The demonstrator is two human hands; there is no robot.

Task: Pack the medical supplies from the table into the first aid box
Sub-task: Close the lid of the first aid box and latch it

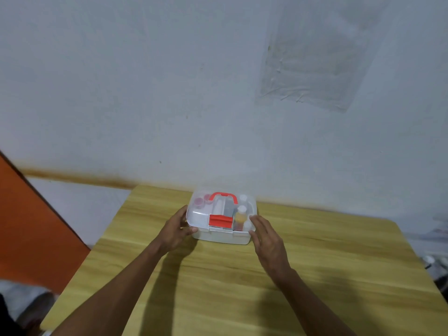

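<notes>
A white first aid box [219, 237] with a clear lid, a red handle [224, 196] and a red front latch [220, 220] stands near the far edge of the wooden table [242, 287]. The lid is down. Through it show a small yellow bottle [240, 218], white-capped bottles and reddish round containers [200, 202]. My left hand [175, 230] holds the box's left front corner, thumb on the front rim. My right hand [266, 238] rests against the right front corner with fingers spread.
A pale wall rises right behind the table, with a plastic sheet taped to it at upper right. An orange panel [29, 226] stands to the left. Some blurred items [436, 263] lie past the table's right edge.
</notes>
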